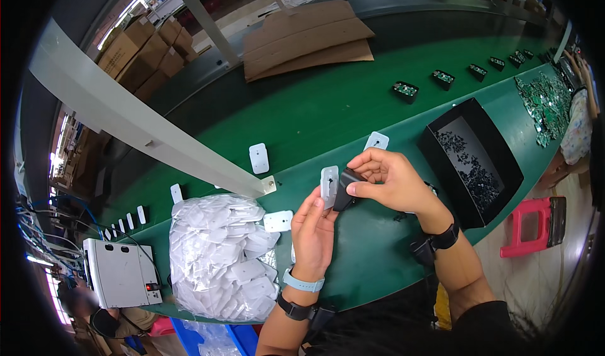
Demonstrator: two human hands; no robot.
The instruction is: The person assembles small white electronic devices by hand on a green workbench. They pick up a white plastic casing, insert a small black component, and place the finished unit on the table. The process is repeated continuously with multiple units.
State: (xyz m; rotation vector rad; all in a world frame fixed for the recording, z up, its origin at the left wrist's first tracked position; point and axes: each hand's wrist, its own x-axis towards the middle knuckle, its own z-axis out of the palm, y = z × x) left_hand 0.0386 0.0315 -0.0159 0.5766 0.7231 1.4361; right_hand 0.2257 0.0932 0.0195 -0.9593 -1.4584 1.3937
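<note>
from the lower edge of my view, both bare forearms slant in over the green bench (378,255), the left one steep and leaning rightward, the right one angling up and left, so my hands come together in front of me. a pale blue band (304,282) sits on my left wrist, a black band (445,237) on my right. my left hand (313,233) is turned palm up, thumb and fingers narrowed on a white plastic shell (329,187) that stands nearly upright. my right hand (398,182) shows its back, wrist bent leftward, thumb and curled fingers pinching a black piece (350,190) just right of the shell; i cannot tell whether the two parts touch. left of my hands lie a loose white shell (278,221) and a heaped clear bag (201,268) of such shells; to the right, a black bin (507,167) holds small black bits (482,186). just past my right fingers lies another white shell (377,141). farther off, small black cases (405,92) holding green boards sit in a row, a heap of circuit boards (542,107) near its right end. beyond, flat brown cardboard (309,40) lies at the far side
</note>
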